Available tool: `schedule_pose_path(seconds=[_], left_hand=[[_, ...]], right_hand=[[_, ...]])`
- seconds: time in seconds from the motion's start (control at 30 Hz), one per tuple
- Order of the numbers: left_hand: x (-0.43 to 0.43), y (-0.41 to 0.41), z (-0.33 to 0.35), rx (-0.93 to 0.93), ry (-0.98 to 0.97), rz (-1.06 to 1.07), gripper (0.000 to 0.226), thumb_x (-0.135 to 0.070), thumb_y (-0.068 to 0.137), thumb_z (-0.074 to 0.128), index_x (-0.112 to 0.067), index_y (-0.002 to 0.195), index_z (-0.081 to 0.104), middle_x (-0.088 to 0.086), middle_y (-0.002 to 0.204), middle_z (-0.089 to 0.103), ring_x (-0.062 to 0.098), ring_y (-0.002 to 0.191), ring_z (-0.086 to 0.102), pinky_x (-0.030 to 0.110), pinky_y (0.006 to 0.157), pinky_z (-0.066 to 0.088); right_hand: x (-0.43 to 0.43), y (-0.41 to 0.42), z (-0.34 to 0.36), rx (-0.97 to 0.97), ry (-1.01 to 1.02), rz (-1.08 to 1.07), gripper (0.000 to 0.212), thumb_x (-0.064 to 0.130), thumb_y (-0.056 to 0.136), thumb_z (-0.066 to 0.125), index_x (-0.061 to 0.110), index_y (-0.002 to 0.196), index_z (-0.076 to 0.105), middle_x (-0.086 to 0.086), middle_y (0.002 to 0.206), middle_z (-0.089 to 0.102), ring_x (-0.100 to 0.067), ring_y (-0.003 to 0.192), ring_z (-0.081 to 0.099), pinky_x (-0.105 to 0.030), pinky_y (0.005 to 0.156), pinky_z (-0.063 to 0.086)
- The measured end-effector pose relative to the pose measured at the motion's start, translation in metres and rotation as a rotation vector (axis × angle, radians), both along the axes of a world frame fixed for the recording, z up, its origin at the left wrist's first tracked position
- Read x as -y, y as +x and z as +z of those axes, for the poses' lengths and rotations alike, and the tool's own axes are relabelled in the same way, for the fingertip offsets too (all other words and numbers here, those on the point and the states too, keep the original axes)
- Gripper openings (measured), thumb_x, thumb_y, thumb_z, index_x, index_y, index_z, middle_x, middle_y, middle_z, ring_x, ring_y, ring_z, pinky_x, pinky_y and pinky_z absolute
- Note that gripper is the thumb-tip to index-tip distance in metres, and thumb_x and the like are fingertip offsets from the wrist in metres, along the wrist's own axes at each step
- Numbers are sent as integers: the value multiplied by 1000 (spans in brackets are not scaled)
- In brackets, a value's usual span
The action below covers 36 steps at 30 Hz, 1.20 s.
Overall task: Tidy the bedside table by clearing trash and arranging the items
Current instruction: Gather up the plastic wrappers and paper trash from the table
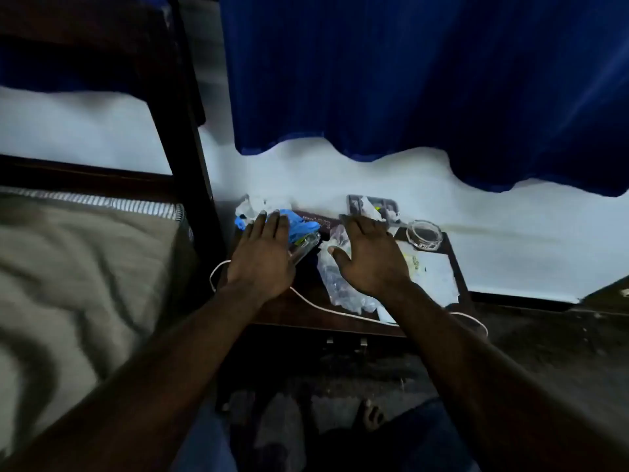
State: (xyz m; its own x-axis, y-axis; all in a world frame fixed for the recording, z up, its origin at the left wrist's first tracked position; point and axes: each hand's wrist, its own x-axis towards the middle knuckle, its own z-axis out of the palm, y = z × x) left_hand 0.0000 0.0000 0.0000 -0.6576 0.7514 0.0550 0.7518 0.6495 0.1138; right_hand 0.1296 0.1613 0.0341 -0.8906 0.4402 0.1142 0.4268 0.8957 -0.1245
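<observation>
I see my left hand (262,258) flat, fingers straight, over a blue wrapper (303,224) at the back left of the tabletop (279,313). My right hand (369,264) is spread too, holding nothing, above a clear bag (335,284) mid-tabletop. I cannot tell if either touches. A glass ashtray (425,235) sits back right, white paper (435,272) beside it, and 1 white cable (306,299) runs along the front.
</observation>
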Motion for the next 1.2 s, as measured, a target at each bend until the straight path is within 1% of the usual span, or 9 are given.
schedule_pose_path(seconds=[0.27,0.5,0.63,0.77,0.9,1.0,1.07,1.13,1.2], left_hand=[[-13,-16,-37,-58,122,120,79,-50,92,55,-19,160,27,12,165,28,42,150,24,62,122,20],[-26,-27,-34,-127,213,74,41,-34,89,58,-22,128,64,3,131,63,33,120,54,48,96,46],[-36,-16,-19,-191,330,55,32,-34,87,55,-15,109,70,6,107,71,35,100,61,45,85,47],[-40,-9,-1,-238,547,-14,27,-29,88,58,-10,103,70,8,103,73,35,93,62,44,80,48],[-38,-12,12,-184,788,-108,25,-17,92,56,0,106,68,14,96,71,34,86,62,42,77,49],[-39,-19,17,84,933,-157,23,-16,96,49,-2,109,63,8,92,66,25,83,60,36,74,48],[-43,-27,20,314,1060,-116,14,-13,97,48,-10,107,58,-4,89,62,16,79,58,35,69,48],[-49,-40,20,523,1188,-83,12,-11,98,47,-14,107,54,-13,86,59,9,76,55,32,67,47],[-52,-52,18,664,1243,-107,14,-15,101,49,-16,114,54,-14,90,61,7,80,58,29,71,51]], right_hand=[[-9,-5,-42,-185,-76,1,64,38,93,67,10,148,50,-12,148,53,-33,138,47,-41,114,37],[-15,-20,-52,-192,-102,33,62,35,90,71,10,144,54,-11,147,53,-33,138,47,-44,114,40],[-24,-26,-49,-217,-113,26,61,35,88,73,13,142,55,-8,145,54,-32,135,49,-42,113,41],[-32,-38,-44,-310,-128,27,64,33,84,75,15,140,53,-6,141,56,-30,129,51,-42,106,46],[-35,-53,-41,-455,-306,12,77,32,81,83,18,147,45,5,136,58,2,120,52,-24,102,46],[-37,-59,-37,-507,-538,63,91,38,75,87,26,152,40,21,138,55,25,111,49,1,91,39],[-36,-61,-33,-530,-721,63,78,44,71,87,31,139,52,21,129,65,13,112,61,-10,91,49],[-34,-63,-31,-572,-881,39,57,42,72,87,29,121,62,9,116,74,-7,105,72,-39,91,60],[-32,-65,-29,-624,-938,30,39,34,79,85,25,112,67,2,107,78,-19,97,76,-52,85,62]])
